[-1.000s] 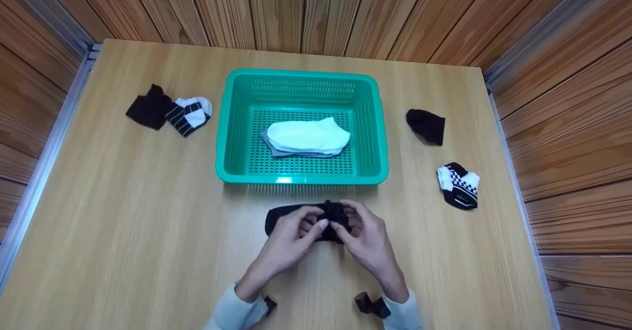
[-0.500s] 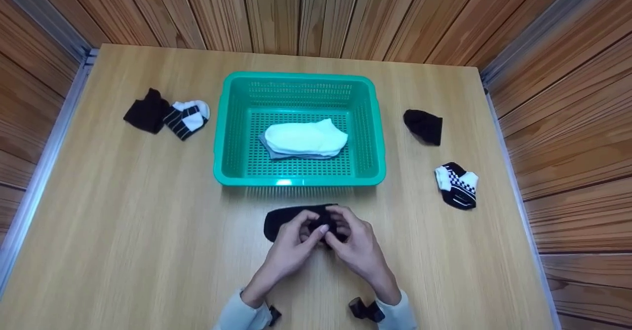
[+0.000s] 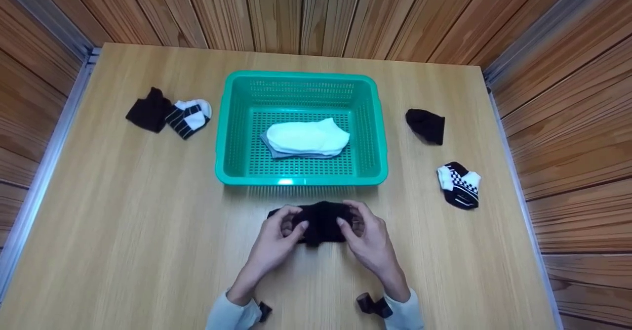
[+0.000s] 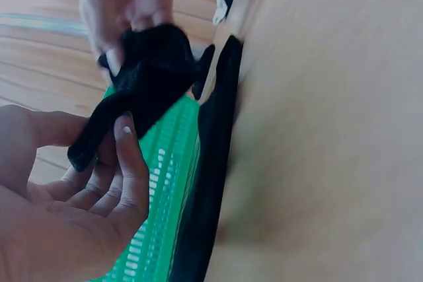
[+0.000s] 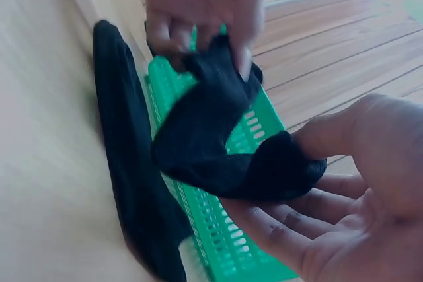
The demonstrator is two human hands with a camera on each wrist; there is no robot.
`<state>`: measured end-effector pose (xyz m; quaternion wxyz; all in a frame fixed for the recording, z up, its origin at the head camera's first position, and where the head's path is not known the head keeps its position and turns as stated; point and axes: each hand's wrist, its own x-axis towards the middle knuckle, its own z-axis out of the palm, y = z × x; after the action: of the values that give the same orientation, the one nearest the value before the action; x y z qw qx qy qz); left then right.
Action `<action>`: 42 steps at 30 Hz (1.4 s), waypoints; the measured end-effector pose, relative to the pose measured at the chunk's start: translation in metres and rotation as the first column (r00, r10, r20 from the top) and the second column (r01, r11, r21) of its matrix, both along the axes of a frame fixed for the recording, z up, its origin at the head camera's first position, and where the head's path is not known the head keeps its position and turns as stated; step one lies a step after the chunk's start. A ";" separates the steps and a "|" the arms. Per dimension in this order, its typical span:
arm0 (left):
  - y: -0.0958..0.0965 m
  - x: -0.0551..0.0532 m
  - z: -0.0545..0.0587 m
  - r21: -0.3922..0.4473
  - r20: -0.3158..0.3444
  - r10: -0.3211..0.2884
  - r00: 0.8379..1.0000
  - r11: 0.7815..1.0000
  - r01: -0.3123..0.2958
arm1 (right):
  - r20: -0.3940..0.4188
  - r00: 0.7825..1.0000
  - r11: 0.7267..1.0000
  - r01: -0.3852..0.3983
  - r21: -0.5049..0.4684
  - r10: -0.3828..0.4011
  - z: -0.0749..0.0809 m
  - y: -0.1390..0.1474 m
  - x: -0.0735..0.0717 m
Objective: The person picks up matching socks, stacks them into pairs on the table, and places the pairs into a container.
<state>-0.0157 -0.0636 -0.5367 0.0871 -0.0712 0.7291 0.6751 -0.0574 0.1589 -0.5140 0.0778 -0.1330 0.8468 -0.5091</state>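
In the head view a black sock (image 3: 323, 221) is spread between both hands in front of the basket. My left hand (image 3: 274, 236) pinches one side of it between thumb and fingers; my right hand (image 3: 370, 238) pinches the opposite side. Both wrist views show this held sock (image 5: 205, 123) raised off the table, its cloth drooping between the two grips. Beneath it another black sock (image 4: 215, 143) lies flat on the table, mostly covered by the hands and the held sock in the head view.
A green basket (image 3: 302, 180) stands beyond the hands, with white socks (image 3: 308, 137) over grey ones inside. To the left lie a folded black sock (image 3: 148, 111) and a striped sock (image 3: 187, 118). A black sock (image 3: 425, 126) and a checkered sock (image 3: 460, 185) lie right.
The hands were close together over the bunched black sock; now they are farther apart, with the sock opened out wide between them. Basket and other socks stay where they were.
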 end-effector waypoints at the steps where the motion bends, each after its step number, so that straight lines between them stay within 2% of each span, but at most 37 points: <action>1: -0.002 0.000 0.000 -0.007 0.008 0.012 1.000 1.000 -0.012 | -0.005 1.000 1.000 0.012 0.015 -0.012 0.000 0.002 -0.001; 7: -0.016 0.003 -0.002 -0.055 0.014 0.085 0.996 0.995 -0.084 | 0.001 0.999 0.997 0.032 0.073 -0.032 -0.004 0.009 -0.004; 11: -0.025 0.004 -0.002 -0.196 -0.017 0.113 0.993 0.974 -0.114 | 0.035 0.999 0.997 0.020 0.081 -0.023 -0.007 0.010 -0.005; 16: -0.033 0.004 -0.003 -0.407 -0.025 0.107 0.994 0.907 -0.108 | 0.026 1.000 0.993 0.005 0.120 -0.008 -0.012 0.011 -0.005; 24: -0.038 0.007 -0.007 -0.561 -0.019 0.083 0.996 0.824 -0.079 | -0.019 0.999 0.977 -0.033 0.213 0.038 -0.019 0.012 -0.006; 28: -0.039 0.010 -0.006 -0.643 -0.032 0.040 0.999 0.764 -0.051 | -0.027 0.998 0.971 -0.054 0.232 0.062 -0.019 0.013 -0.006; 30: -0.038 0.013 -0.003 -0.694 -0.070 0.034 0.997 0.716 -0.073 | -0.057 0.996 0.969 -0.058 0.241 0.074 -0.017 0.013 -0.004; 32: -0.038 0.017 0.001 -0.731 -0.146 0.030 0.989 0.670 -0.128 | -0.116 0.989 0.965 -0.058 0.257 0.090 -0.015 0.013 -0.002; 34: -0.037 0.020 0.007 -0.749 -0.254 0.004 0.967 0.632 -0.199 | -0.203 0.972 0.961 -0.064 0.269 0.122 -0.014 0.014 0.000; 36: -0.037 0.022 0.013 -0.735 -0.351 -0.058 0.935 0.636 -0.236 | -0.303 0.937 0.958 -0.088 0.272 0.172 -0.013 0.015 0.000; 38: -0.037 0.023 0.017 -0.719 -0.406 -0.155 0.901 0.663 -0.210 | -0.375 0.897 0.955 -0.139 0.261 0.233 -0.014 0.015 0.000; 40: -0.037 0.024 0.019 -0.715 -0.400 -0.252 0.881 0.687 -0.128 | -0.402 0.864 0.944 -0.213 0.250 0.302 -0.014 0.014 -0.001; 42: -0.036 0.024 0.017 -0.735 -0.344 -0.332 0.878 0.678 -0.032 | -0.384 0.846 0.922 -0.285 0.261 0.370 -0.016 0.012 -0.001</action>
<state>0.0088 -0.0997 -0.5194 -0.0627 0.1207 0.9372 0.3212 -0.0588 0.1709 -0.5298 -0.0105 -0.3760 0.8531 -0.3615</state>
